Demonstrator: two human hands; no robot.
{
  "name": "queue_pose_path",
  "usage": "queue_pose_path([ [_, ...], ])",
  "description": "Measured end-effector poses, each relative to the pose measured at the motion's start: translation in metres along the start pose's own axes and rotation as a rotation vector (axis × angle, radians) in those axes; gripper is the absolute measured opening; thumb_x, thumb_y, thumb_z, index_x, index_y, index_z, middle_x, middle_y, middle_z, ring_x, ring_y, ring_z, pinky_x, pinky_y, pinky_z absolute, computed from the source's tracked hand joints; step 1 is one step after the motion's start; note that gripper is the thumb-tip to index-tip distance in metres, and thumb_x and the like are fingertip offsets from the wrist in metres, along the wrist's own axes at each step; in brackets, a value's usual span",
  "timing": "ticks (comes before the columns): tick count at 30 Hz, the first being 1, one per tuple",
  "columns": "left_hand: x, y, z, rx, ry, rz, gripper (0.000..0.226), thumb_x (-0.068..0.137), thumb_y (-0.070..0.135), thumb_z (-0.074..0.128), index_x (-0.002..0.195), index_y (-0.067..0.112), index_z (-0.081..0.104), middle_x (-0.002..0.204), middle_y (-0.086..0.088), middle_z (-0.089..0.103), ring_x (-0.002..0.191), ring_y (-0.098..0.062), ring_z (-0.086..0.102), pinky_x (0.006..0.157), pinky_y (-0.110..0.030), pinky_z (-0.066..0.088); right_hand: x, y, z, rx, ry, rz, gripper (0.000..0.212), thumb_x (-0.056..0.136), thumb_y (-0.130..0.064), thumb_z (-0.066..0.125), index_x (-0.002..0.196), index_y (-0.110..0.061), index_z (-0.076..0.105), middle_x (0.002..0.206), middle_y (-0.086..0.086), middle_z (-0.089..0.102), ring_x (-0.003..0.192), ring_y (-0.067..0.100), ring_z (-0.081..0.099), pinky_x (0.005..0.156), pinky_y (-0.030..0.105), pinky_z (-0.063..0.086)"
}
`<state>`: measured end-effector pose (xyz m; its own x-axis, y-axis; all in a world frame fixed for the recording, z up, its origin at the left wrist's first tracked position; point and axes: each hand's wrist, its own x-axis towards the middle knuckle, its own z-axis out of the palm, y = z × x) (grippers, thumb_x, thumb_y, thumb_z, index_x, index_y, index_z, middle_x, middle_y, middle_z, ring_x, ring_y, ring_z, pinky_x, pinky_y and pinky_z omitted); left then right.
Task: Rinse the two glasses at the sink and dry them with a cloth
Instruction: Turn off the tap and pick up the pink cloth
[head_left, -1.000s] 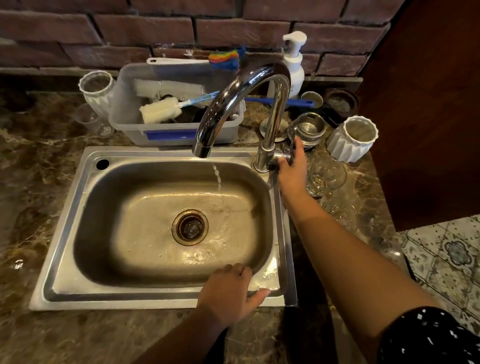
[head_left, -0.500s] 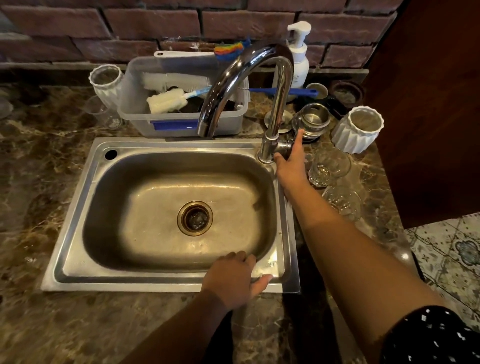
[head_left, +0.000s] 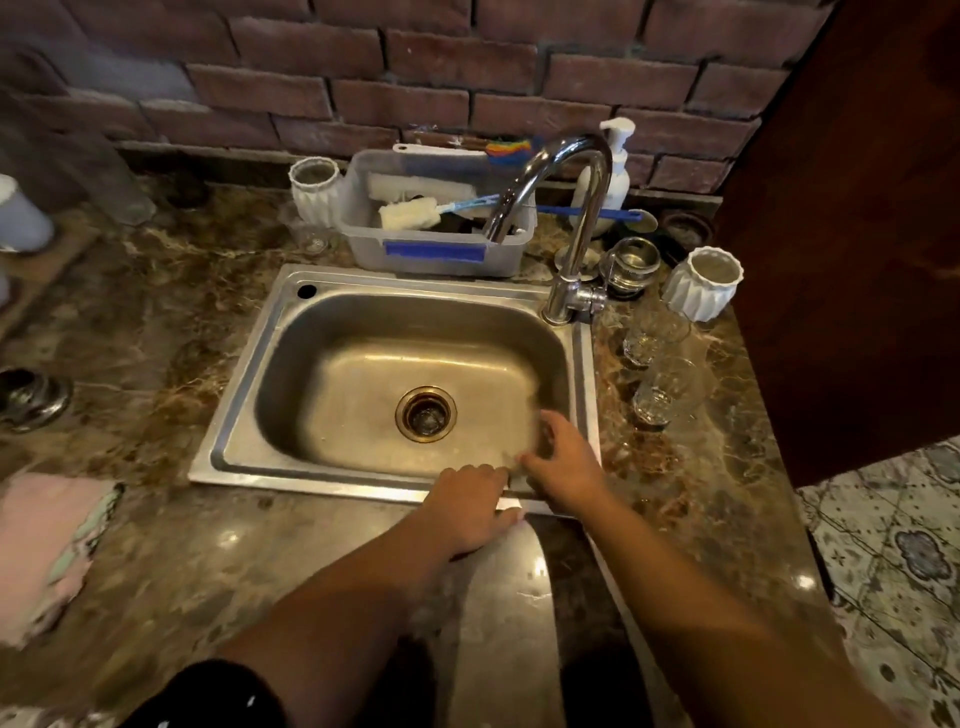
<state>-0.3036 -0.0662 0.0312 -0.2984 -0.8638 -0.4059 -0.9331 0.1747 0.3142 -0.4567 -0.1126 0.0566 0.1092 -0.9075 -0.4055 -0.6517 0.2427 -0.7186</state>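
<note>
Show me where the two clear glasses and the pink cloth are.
far glass (head_left: 652, 340), head view, on its clear side wall
near glass (head_left: 665, 392), head view, on its clear side wall
pink cloth (head_left: 44, 545), head view, middle of the fabric

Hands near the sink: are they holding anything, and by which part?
Nothing is held. The left hand rests on the sink's front rim, and the right hand hovers empty beside it.

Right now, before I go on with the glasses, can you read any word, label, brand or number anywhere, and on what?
No readable text anywhere.
Blue tape strip on the plastic tub: no writing shows.
White pump bottle: no label can be made out.
</note>
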Motion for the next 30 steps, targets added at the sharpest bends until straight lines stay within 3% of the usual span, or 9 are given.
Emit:
queue_pose_path([
  [7, -0.088, -0.071, -0.021, -0.07, 0.132, -0.085, 0.039, 0.095, 0.038, 0.054, 0.129, 0.019, 0.056, 0.128, -0.007, 0.06, 0.117, -0.027, 0.056, 0.097, -0.042, 0.047, -0.045, -0.036, 0.064, -0.399, -0.145, -0.17, 0.051, 0.094, -0.028, 0.063, 0.142, -0.018, 0.048, 0.141, 0.01, 0.051, 0.127, 0.026, 0.052, 0.105, 0.035, 0.042],
  [10, -0.134, -0.119, -0.026, -0.126, 0.146, -0.162, 0.033, 0.097, 0.033, 0.055, 0.125, 0.016, 0.059, 0.126, -0.01, 0.062, 0.117, -0.029, 0.058, 0.095, -0.038, 0.046, -0.053, -0.067, 0.105, -0.494, -0.224, -0.251, 0.038, 0.094, -0.032, 0.062, 0.129, -0.022, 0.056, 0.127, 0.006, 0.057, 0.112, 0.023, 0.057, 0.092, 0.033, 0.047],
  [14, -0.202, -0.194, -0.019, -0.208, 0.222, -0.319, 0.026, 0.096, 0.028, 0.054, 0.116, 0.013, 0.06, 0.121, -0.012, 0.063, 0.113, -0.03, 0.058, 0.092, -0.034, 0.043, -0.047, -0.118, 0.154, -0.536, -0.302, -0.333, 0.021, 0.087, -0.026, 0.068, 0.105, -0.016, 0.061, 0.102, 0.007, 0.063, 0.094, 0.027, 0.061, 0.079, 0.037, 0.05],
  [17, -0.246, -0.249, -0.009, -0.238, 0.314, -0.414, 0.021, 0.095, 0.031, 0.052, 0.109, 0.018, 0.06, 0.114, -0.008, 0.061, 0.109, -0.027, 0.056, 0.093, -0.035, 0.043, -0.045, -0.162, 0.198, -0.509, -0.331, -0.382, 0.026, 0.088, -0.024, 0.072, 0.111, -0.015, 0.065, 0.108, 0.006, 0.067, 0.099, 0.026, 0.065, 0.086, 0.038, 0.053],
  [23, -0.304, -0.347, -0.003, -0.22, 0.508, -0.599, 0.044, 0.093, 0.037, 0.048, 0.129, 0.016, 0.06, 0.127, -0.006, 0.059, 0.119, -0.027, 0.053, 0.1, -0.043, 0.047, -0.049, -0.231, 0.301, -0.406, -0.442, -0.334, 0.033, 0.088, -0.021, 0.07, 0.121, -0.017, 0.066, 0.108, 0.002, 0.071, 0.1, 0.022, 0.067, 0.091, 0.035, 0.053],
  [26, -0.318, -0.378, 0.0, -0.219, 0.519, -0.627, 0.054, 0.092, 0.042, 0.049, 0.138, 0.014, 0.054, 0.135, -0.008, 0.054, 0.125, -0.028, 0.05, 0.106, -0.042, 0.044, -0.05, -0.26, 0.342, -0.413, -0.464, -0.374, 0.034, 0.091, -0.021, 0.069, 0.124, -0.016, 0.064, 0.116, 0.002, 0.069, 0.105, 0.022, 0.066, 0.089, 0.032, 0.051],
  [30, -0.317, -0.396, 0.015, -0.188, 0.456, -0.606, 0.071, 0.093, 0.056, 0.034, 0.15, 0.015, 0.036, 0.153, -0.012, 0.037, 0.141, -0.032, 0.037, 0.114, -0.046, 0.036, -0.043, -0.287, 0.381, -0.507, -0.415, -0.455, 0.036, 0.088, -0.026, 0.069, 0.121, -0.015, 0.062, 0.117, 0.008, 0.064, 0.111, 0.029, 0.061, 0.092, 0.037, 0.048],
])
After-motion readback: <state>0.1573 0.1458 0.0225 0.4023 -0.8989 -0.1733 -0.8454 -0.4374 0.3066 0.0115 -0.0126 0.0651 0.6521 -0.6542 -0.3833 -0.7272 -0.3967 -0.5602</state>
